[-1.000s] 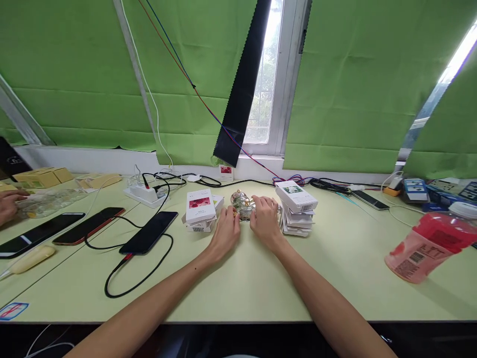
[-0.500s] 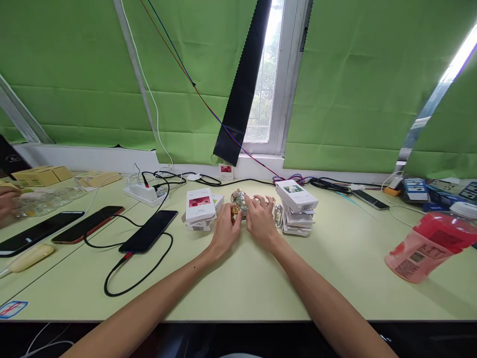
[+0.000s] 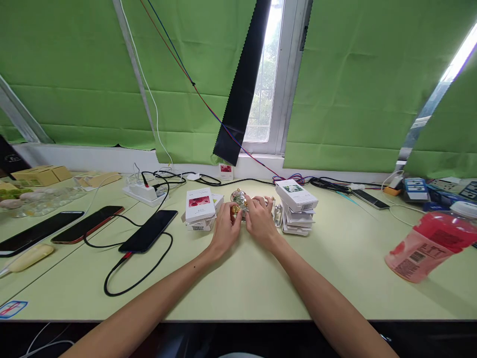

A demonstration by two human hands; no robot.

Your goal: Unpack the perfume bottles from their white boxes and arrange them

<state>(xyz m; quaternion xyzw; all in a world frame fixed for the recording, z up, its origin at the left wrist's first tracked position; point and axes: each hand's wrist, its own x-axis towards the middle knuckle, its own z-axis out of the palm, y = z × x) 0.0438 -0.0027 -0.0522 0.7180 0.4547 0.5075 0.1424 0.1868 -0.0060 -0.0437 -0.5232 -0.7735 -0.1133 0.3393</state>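
Note:
A cluster of small clear glass bottles [image 3: 240,197] with gold-coloured parts stands on the table between my hands, mostly hidden by my fingers. My left hand [image 3: 226,224] curls around the cluster's left side, with a gold cap [image 3: 234,209] by its fingertips. Over the right side lie the bent fingers of my right hand [image 3: 260,219]. A single glass vial [image 3: 278,216] stands just right of that hand. Farther right is a stack of white cartons [image 3: 297,219], topped by one with a flower picture. White boxes [image 3: 200,205], the upper one with a red picture, sit left of my left hand.
Phones [image 3: 149,231] and black charging cables lie to the left, by a white power strip [image 3: 143,193]. A pink bottle [image 3: 428,243] with a white cap leans at the right. Cables run along the wall. Clear plastic packaging [image 3: 48,201] lies far left.
Both my hands stay by the glass bottles, with only slight finger movement. At the far left, the other person's hand has shifted from its earlier place, and pale rounded shapes show by the packaging.

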